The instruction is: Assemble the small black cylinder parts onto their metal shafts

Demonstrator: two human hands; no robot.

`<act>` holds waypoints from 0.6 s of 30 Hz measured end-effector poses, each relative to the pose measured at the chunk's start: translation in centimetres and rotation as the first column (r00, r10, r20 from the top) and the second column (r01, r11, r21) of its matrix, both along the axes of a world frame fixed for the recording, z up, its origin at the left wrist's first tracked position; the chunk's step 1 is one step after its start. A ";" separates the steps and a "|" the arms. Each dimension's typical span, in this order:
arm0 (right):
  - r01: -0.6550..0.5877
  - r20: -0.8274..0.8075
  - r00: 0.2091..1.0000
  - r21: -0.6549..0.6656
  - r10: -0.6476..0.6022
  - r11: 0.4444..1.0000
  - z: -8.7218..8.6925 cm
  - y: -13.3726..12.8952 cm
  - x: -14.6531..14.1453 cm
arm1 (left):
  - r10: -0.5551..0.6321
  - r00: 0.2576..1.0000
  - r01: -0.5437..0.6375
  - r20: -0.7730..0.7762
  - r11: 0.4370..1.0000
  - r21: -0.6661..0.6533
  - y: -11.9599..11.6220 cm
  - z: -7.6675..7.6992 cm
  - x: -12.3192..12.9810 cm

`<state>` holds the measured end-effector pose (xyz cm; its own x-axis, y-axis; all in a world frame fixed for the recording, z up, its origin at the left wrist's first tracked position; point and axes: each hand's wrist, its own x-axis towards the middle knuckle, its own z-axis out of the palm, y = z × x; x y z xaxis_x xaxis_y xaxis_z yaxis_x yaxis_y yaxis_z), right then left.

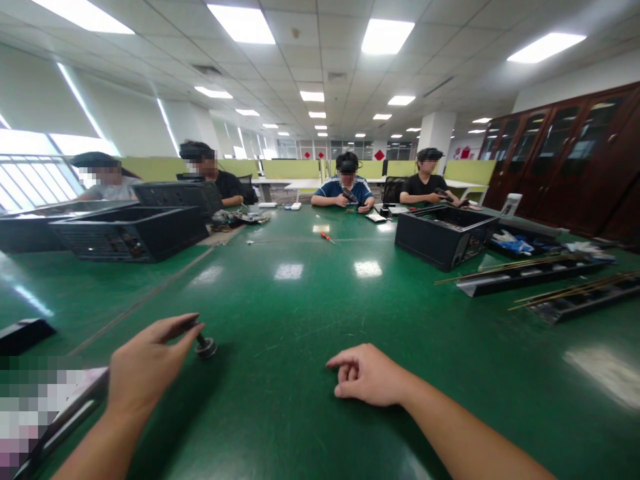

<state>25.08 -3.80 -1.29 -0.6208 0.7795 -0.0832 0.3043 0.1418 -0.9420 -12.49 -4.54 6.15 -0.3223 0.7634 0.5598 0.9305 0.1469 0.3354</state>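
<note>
Head view: the left hand (143,367) pinches the stem of a flanged metal part (205,348) between thumb and fingertips. The stem slants from the fingertips toward 5 o'clock, disc end lowermost; contact with the green tabletop (280,307) cannot be determined. The right hand (370,377), well apart near 4 o'clock of the part, is empty, index finger extended, other fingers curled. No legible brands, labels or writing.

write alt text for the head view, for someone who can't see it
A left hand pinches a small metal part with a round base over a green table, while the right hand is empty, index finger extended. Beyond are an orange screwdriver, black computer cases and four seated people.
</note>
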 end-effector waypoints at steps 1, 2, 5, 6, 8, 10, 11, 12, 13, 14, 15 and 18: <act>-0.003 0.000 1.000 0.002 0.003 1.000 0.0 0.0 0.0 | -0.005 0.999 0.004 -0.039 1.000 -0.011 0.1 0.1 0.0; -0.004 -0.001 1.000 0.004 0.004 1.000 -0.1 0.0 0.0 | -0.004 0.999 0.002 -0.053 0.999 -0.037 0.1 0.2 0.0; 0.005 -0.004 1.000 0.022 -0.005 1.000 -0.2 -0.1 0.0 | 0.043 0.997 -0.032 0.070 0.987 -0.155 -0.1 0.4 0.2; 0.007 -0.005 1.000 0.031 -0.007 1.000 -0.2 -0.1 0.0 | 0.075 0.989 -0.050 0.126 0.980 -0.191 -0.3 0.4 0.3; 0.006 -0.003 1.000 0.042 -0.006 0.999 -0.2 -0.1 -0.1 | 0.120 0.974 -0.073 0.194 0.970 -0.232 -0.6 0.2 0.3; 0.002 0.002 1.000 0.046 -0.002 0.999 -0.2 -0.1 -0.1 | 0.131 0.972 -0.082 0.196 0.967 -0.243 -0.7 0.0 0.2; 0.001 0.006 1.000 0.047 -0.001 0.999 -0.2 -0.2 -0.1 | 0.121 0.975 -0.074 0.186 0.968 -0.242 -0.7 -0.1 0.1; 0.001 0.009 1.000 0.047 -0.001 0.999 -0.1 -0.2 -0.1 | 0.105 0.979 -0.061 0.175 0.969 -0.239 -0.5 -0.2 0.0; 0.002 0.012 1.000 0.049 -0.002 0.999 -0.1 -0.2 -0.1 | 0.092 0.983 -0.051 0.162 0.969 -0.243 -0.4 -0.2 -0.1; 0.002 0.016 1.000 0.050 -0.003 0.999 0.0 -0.2 -0.1 | 0.082 0.986 -0.042 0.148 0.967 -0.251 -0.3 -0.2 -0.1; 0.003 0.019 1.000 0.050 -0.004 0.999 0.0 -0.2 -0.1 | 0.070 0.988 -0.031 0.138 0.963 -0.266 -0.2 -0.2 -0.2; 0.003 0.025 1.000 0.055 -0.005 0.998 0.2 -0.4 -0.1 | 0.082 0.991 -0.043 0.110 0.947 -0.319 -1.0 -0.9 0.3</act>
<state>24.98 -4.16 -1.09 -0.6160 0.7858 -0.0556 0.3286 0.1921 -0.9247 -12.19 -5.52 5.27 -0.4247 0.8706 0.2482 0.8719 0.3196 0.3710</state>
